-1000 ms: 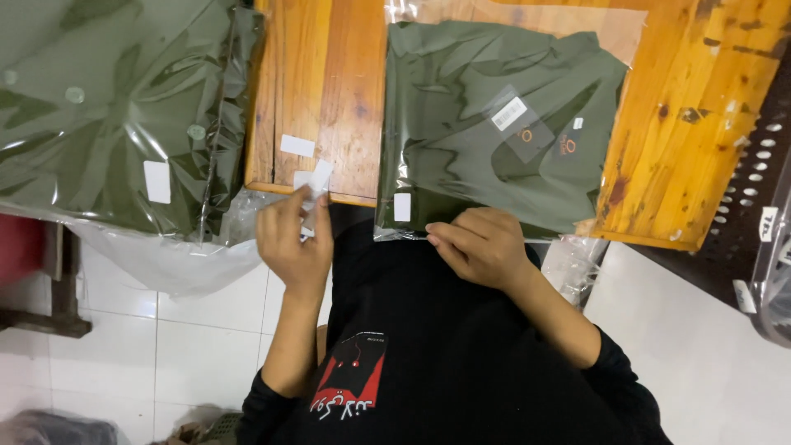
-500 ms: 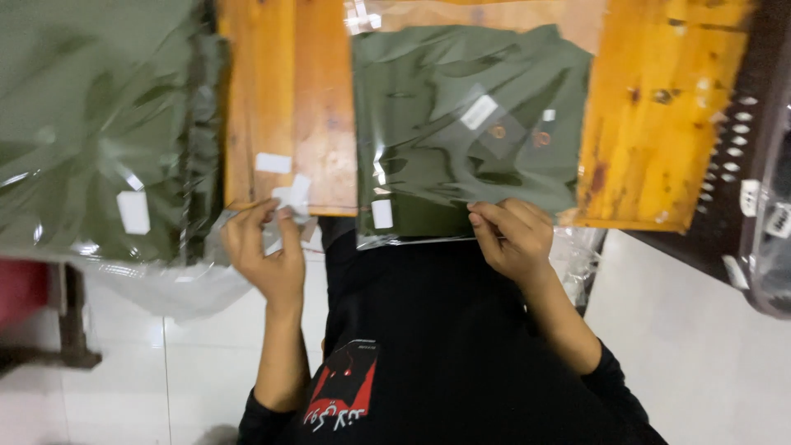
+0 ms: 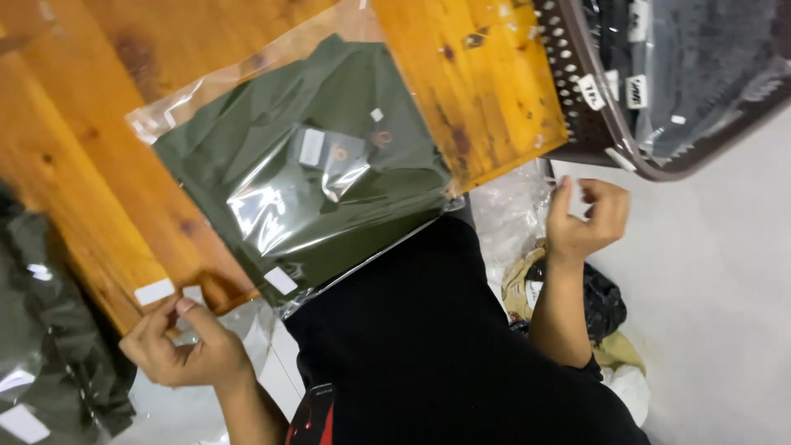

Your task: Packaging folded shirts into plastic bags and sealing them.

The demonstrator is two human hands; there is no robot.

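Folded olive-green shirt in clear plastic bag [image 3: 305, 177] lies flat on orange wooden surface [image 3: 486, 91], near edge overhanging. Left hand [image 3: 185, 350] loosely curled at surface edge by small white sticker [image 3: 154, 291]. Right hand [image 3: 587, 218] raised beside dark brown perforated plastic basket [image 3: 577, 99], fingers pinched on something small; what, cannot tell.

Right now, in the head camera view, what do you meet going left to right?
Stack of bagged green garments → left hand → bagged green garment on the wooden table → right hand → brown perforated basket.
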